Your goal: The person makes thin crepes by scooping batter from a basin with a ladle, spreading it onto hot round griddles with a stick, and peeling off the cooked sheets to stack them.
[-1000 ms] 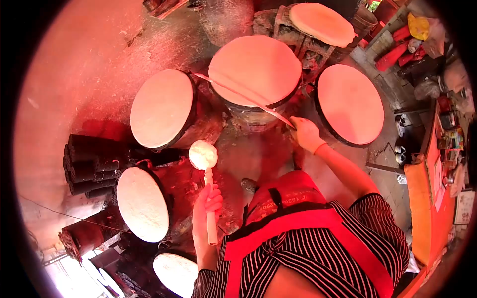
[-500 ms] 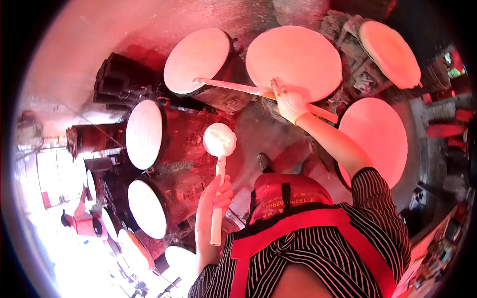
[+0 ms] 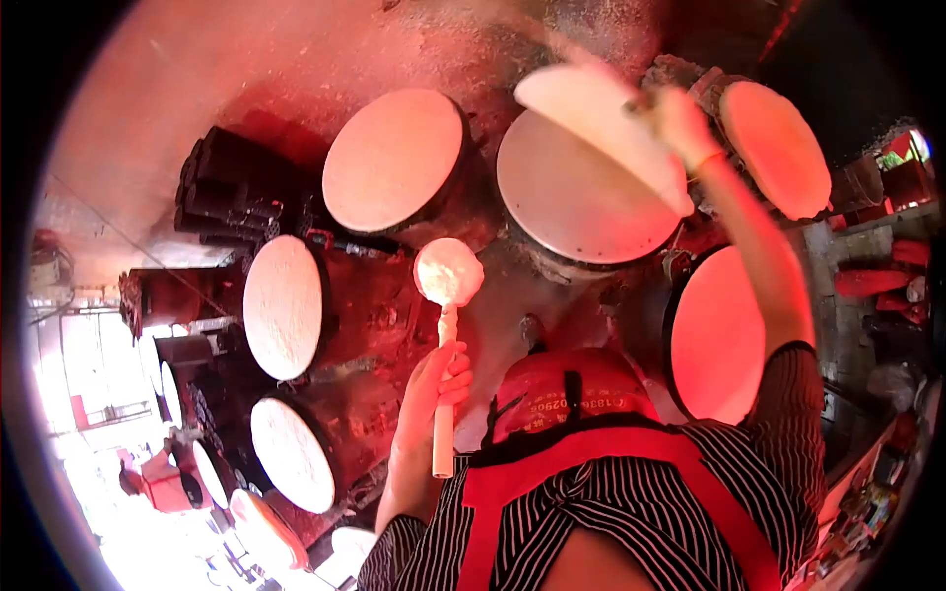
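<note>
Toward the top middle of the frame, a thin pale sheet (image 3: 603, 128) covers the far part of a round griddle (image 3: 572, 202), whose nearer part is bare. From where I stand, I'd worry about the sheet tearing: a hard tug while some of it clings could do it, and a loose grip might let it flop down creased. The white batter (image 3: 448, 271) heaped in the ladle (image 3: 448, 321) might spill too, if the left hand (image 3: 434, 384) tipped.

The right arm (image 3: 759, 236) reaches up the frame, its forearm slanting leftward to the right hand (image 3: 680, 123) over the sheet's right end. Blur smears that hand, so I can't fairly tell whether its fingers grip the sheet or only what may be a stick (image 3: 562, 44) beyond. Just below centre, the left hand is wrapped round the ladle's handle, bowl toward the top of the frame.
</note>
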A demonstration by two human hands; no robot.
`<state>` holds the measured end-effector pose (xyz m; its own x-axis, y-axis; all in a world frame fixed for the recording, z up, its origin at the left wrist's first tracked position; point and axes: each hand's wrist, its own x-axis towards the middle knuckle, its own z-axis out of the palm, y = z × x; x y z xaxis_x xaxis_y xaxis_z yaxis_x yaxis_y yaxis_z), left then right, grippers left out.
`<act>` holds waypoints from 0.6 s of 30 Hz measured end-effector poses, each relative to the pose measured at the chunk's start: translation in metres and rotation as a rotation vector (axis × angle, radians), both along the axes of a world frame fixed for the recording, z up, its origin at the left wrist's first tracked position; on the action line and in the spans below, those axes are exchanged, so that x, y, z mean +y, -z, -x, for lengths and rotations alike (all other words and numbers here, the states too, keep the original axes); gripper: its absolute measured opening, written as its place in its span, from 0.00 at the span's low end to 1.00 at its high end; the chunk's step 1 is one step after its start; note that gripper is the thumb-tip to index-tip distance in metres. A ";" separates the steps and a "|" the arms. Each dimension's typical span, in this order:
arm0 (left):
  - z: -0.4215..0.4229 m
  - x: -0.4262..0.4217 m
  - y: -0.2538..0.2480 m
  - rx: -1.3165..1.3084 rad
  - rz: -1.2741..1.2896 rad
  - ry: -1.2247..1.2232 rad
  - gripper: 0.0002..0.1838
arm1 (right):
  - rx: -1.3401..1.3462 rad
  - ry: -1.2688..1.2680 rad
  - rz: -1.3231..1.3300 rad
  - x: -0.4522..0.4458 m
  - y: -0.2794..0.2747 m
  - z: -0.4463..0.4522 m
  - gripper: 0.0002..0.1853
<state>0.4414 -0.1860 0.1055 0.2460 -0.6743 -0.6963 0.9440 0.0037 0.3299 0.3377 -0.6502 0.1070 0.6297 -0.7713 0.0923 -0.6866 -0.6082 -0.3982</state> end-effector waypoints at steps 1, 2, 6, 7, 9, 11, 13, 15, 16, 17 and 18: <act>-0.012 -0.012 0.000 -0.004 0.007 0.022 0.09 | -0.233 0.010 -0.156 -0.056 -0.007 0.023 0.09; -0.024 -0.026 -0.001 -0.011 0.012 0.048 0.09 | -0.472 0.013 -0.304 -0.111 -0.015 0.046 0.09; -0.056 -0.074 -0.003 -0.032 0.035 0.144 0.10 | -0.685 0.521 -0.070 -0.117 -0.132 0.159 0.17; -0.060 -0.085 -0.004 -0.014 0.061 0.152 0.11 | -0.808 0.638 -0.032 -0.141 -0.129 0.193 0.19; -0.066 -0.108 -0.008 0.012 0.102 0.176 0.13 | -1.017 0.732 -0.156 -0.180 -0.112 0.262 0.18; -0.067 -0.127 -0.011 0.158 0.170 0.164 0.10 | -1.261 0.698 -0.220 -0.200 -0.070 0.314 0.16; -0.065 -0.139 -0.016 0.325 0.262 0.161 0.10 | -1.323 0.818 -0.152 -0.194 -0.033 0.329 0.16; -0.049 -0.154 -0.033 0.400 0.308 0.144 0.13 | -1.442 0.842 -0.188 -0.224 0.039 0.361 0.15; -0.041 -0.160 -0.041 0.391 0.298 0.122 0.13 | -1.457 0.900 -0.158 -0.231 0.075 0.365 0.15; -0.033 -0.164 -0.047 0.347 0.270 0.111 0.13 | -1.449 0.992 -0.186 -0.235 0.107 0.369 0.15; -0.024 -0.170 -0.053 0.348 0.252 0.093 0.13 | -1.439 1.082 -0.219 -0.235 0.133 0.370 0.16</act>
